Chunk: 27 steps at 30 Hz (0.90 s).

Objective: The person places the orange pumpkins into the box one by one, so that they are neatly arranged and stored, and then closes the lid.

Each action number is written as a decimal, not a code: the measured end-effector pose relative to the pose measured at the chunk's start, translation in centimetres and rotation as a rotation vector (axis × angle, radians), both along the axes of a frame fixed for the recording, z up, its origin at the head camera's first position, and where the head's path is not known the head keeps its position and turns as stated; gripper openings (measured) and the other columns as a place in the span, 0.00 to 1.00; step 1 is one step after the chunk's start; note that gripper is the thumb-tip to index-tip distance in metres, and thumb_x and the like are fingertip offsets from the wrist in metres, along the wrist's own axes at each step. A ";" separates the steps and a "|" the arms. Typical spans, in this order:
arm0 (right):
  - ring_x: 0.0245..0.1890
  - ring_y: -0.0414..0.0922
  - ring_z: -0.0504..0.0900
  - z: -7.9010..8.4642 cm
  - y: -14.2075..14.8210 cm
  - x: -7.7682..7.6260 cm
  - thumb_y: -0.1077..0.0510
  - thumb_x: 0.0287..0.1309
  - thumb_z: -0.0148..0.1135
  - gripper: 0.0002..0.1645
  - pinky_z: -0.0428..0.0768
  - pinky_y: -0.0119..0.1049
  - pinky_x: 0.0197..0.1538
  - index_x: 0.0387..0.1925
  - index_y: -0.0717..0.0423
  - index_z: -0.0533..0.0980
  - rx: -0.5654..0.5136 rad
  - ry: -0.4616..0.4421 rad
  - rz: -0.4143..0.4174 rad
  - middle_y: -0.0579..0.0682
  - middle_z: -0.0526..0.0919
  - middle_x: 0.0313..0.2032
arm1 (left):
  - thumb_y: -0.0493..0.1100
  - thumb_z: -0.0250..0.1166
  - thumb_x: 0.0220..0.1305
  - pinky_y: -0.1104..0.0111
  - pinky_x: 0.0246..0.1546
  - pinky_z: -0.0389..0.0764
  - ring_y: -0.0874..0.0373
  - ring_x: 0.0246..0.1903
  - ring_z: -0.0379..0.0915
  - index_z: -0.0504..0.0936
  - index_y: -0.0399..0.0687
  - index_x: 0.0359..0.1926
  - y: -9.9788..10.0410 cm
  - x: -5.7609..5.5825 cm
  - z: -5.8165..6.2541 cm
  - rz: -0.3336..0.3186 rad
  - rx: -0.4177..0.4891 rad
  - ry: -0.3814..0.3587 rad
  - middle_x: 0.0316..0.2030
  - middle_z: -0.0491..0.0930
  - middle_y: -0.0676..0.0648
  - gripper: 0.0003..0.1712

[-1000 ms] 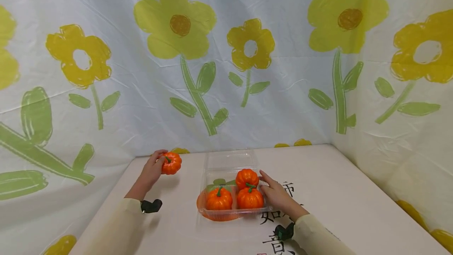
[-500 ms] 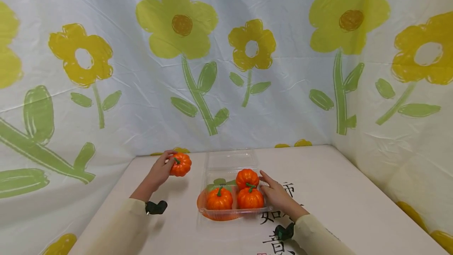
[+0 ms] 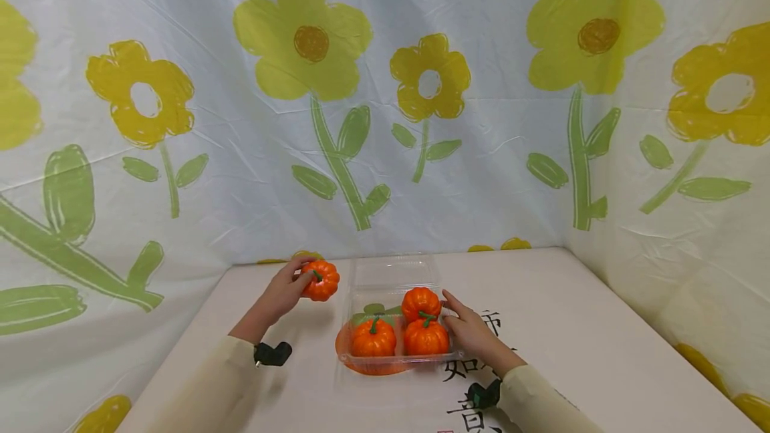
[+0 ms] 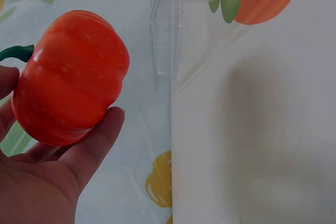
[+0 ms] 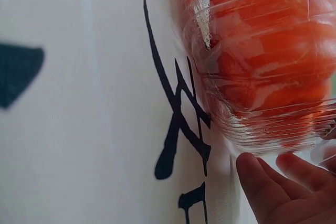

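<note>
My left hand (image 3: 287,289) holds a small orange toy pumpkin (image 3: 321,280) with a green stem, raised to the left of a clear plastic clamshell box (image 3: 400,358). In the left wrist view, the fingers and thumb grip this pumpkin (image 4: 73,77) from one side. Three similar pumpkins sit in the box: one at front left (image 3: 373,339), one at front right (image 3: 426,338) and one behind it (image 3: 420,304). My right hand (image 3: 472,331) rests at the box's right side; its fingertips (image 5: 248,162) touch the clear wall in the right wrist view.
The box's clear lid (image 3: 394,271) lies folded back behind it. Under everything is a pale cloth (image 3: 589,339) with black brush characters (image 3: 472,413) and a printed orange fruit. Flower-patterned sheets (image 3: 481,186) hang at the back and right.
My left hand has carried its pumpkin to the right, closer to the box. The right hand and the pumpkins in the box have stayed in place.
</note>
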State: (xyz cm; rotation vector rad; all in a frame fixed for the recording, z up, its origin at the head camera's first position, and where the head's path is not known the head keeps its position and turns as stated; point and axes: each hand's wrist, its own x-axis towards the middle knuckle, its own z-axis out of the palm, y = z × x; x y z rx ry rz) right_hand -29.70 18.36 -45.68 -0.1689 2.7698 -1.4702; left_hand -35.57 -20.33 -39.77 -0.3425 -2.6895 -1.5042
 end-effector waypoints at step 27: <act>0.56 0.52 0.72 -0.2 -0.1 0.0 0.58 0.67 0.47 0.35 0.73 0.57 0.61 0.74 0.48 0.55 -0.022 -0.008 0.000 0.58 0.68 0.67 | 0.46 0.59 0.69 0.59 0.49 0.82 0.47 0.56 0.73 0.71 0.64 0.60 4.2 1.9 1.2 -0.154 -0.077 0.052 0.59 0.74 0.48 0.20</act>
